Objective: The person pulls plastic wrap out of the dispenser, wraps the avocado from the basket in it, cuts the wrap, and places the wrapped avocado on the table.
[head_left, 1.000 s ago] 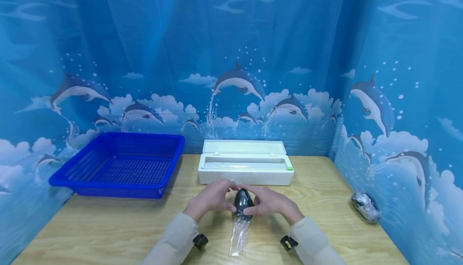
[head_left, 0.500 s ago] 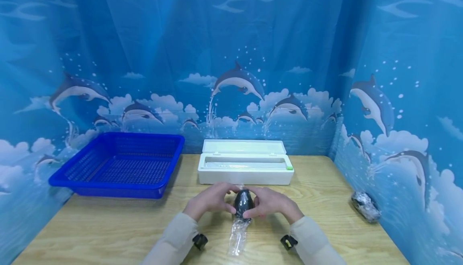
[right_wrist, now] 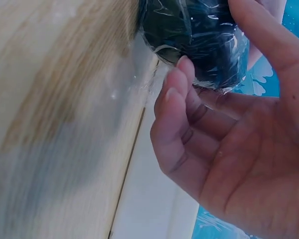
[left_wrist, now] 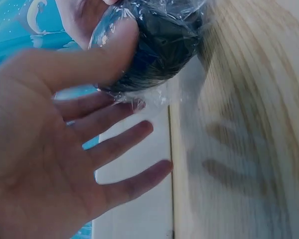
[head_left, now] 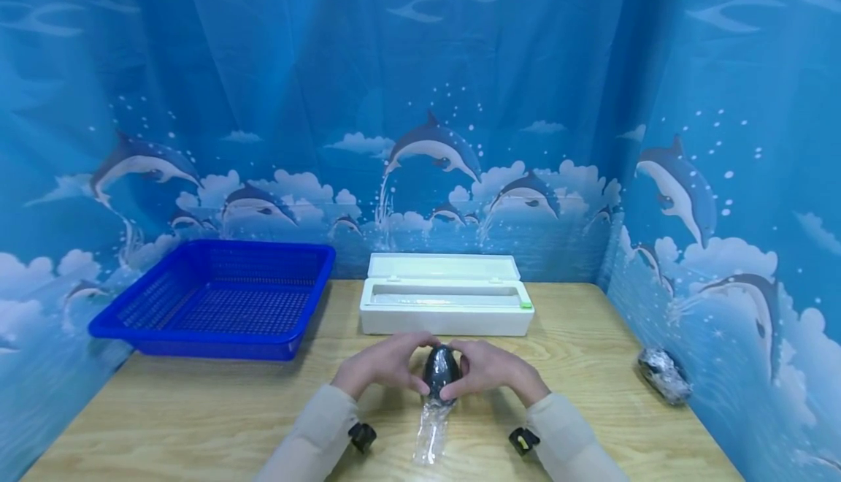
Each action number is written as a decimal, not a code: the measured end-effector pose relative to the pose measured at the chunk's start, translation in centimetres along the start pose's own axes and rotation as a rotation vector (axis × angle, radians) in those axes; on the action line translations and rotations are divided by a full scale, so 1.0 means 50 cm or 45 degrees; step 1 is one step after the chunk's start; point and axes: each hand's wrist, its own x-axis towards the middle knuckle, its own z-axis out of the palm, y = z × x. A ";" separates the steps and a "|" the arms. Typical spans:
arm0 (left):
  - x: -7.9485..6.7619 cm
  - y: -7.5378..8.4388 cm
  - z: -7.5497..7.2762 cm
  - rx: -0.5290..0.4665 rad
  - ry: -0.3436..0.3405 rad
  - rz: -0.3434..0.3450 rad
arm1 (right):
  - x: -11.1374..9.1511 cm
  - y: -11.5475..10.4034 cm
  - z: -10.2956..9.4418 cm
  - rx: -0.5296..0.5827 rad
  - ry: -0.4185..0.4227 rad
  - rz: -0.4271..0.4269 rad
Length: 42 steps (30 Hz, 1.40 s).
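Between my two hands is a dark, shiny egg-shaped thing (head_left: 440, 371), wrapped in clear cling film (head_left: 430, 434) with a loose tail trailing toward me over the table. My left hand (head_left: 392, 365) pinches its left side with thumb and forefinger. In the left wrist view the other fingers (left_wrist: 129, 142) of that hand are spread below the wrapped thing (left_wrist: 164, 45). From the right, my right hand (head_left: 489, 367) holds it with thumb and fingers. The right wrist view has those fingers (right_wrist: 174, 119) curled at the underside of the film-covered thing (right_wrist: 189, 35).
Just beyond my hands stands a white cling film box (head_left: 447, 321) with its lid up and a roll inside. A blue plastic basket (head_left: 197, 347) sits at the back left. At the table's right edge lies another film-wrapped bundle (head_left: 665, 376). A dolphin-print curtain (head_left: 420, 102) surrounds the wooden table (head_left: 217, 416).
The wrapped thing has moved very slightly toward me and turned a little between my fingers. Its film tail looks more crumpled near the thing and has shifted slightly left.
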 end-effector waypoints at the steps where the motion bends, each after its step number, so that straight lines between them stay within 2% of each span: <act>1: 0.001 0.000 0.000 -0.035 -0.015 -0.002 | 0.000 0.000 0.000 -0.008 0.004 -0.001; 6: 0.001 0.004 0.000 -0.150 -0.045 -0.036 | 0.001 -0.003 -0.002 0.006 0.000 0.031; 14: -0.001 0.004 -0.003 -0.156 -0.059 -0.064 | -0.001 -0.003 -0.001 0.004 -0.014 0.013; 29: -0.002 -0.002 0.000 -0.178 -0.189 -0.145 | -0.002 -0.002 0.002 -0.025 -0.022 -0.040; 37: -0.001 -0.006 0.002 -0.196 -0.185 -0.102 | -0.001 -0.005 0.002 -0.050 0.003 -0.039; 42: -0.001 -0.008 0.003 -0.217 -0.181 -0.093 | 0.002 -0.009 0.003 -0.016 -0.002 -0.052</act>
